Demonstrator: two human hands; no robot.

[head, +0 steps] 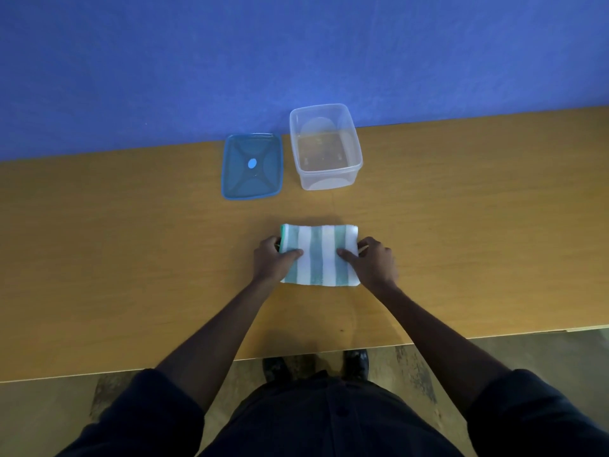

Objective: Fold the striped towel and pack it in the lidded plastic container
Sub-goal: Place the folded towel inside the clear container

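A green-and-white striped towel (319,255) lies folded into a small rectangle on the wooden table (131,258). My left hand (272,258) grips its left edge, thumb on top and fingers tucked under. My right hand (372,260) grips its right edge the same way. Behind the towel stands the clear plastic container (326,148), open and with nothing in it. Its blue lid (252,166) lies flat on the table just left of the container.
A blue wall (296,54) runs along the table's far edge, right behind the container and lid. The table's near edge is close to my body, with the floor and my shoes (356,357) below it.
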